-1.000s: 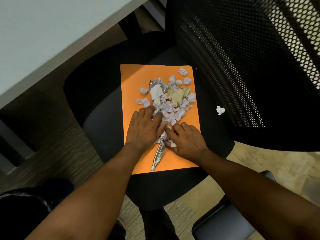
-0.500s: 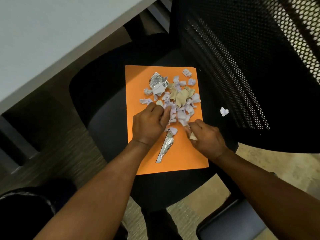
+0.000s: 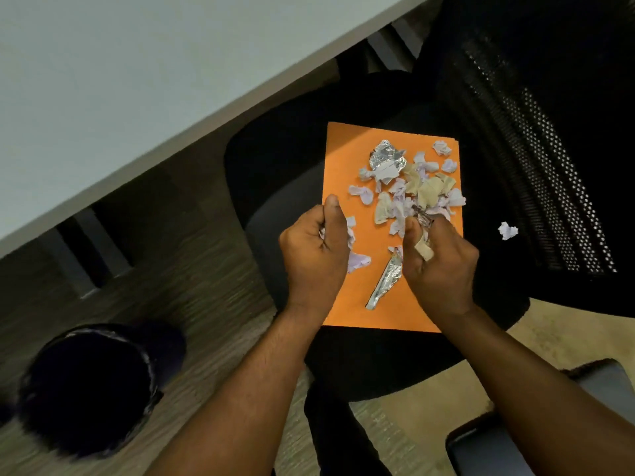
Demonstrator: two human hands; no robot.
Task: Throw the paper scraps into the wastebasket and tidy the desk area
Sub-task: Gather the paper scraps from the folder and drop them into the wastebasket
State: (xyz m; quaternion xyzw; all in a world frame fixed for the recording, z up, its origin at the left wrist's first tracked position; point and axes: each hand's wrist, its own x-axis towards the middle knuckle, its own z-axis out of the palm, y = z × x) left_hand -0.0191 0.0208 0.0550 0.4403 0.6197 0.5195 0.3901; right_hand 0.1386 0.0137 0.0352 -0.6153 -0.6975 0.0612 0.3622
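I have the left hand point(image 3: 314, 250) fisted on paper scraps point(image 3: 409, 190) and the right hand point(image 3: 438, 255) pinching more over the orange folder point(image 3: 347, 156); I'd keep both fists tight carrying them to the wastebasket point(image 3: 87, 386), well left of the folder.

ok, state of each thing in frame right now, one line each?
left hand: fisted on scraps
right hand: closed on scraps
scrap pile: loose on the folder
orange folder: flat on chair seat
foil strip: lying free
stray scrap: off the folder, on the seat
wastebasket: upright, open, on the floor
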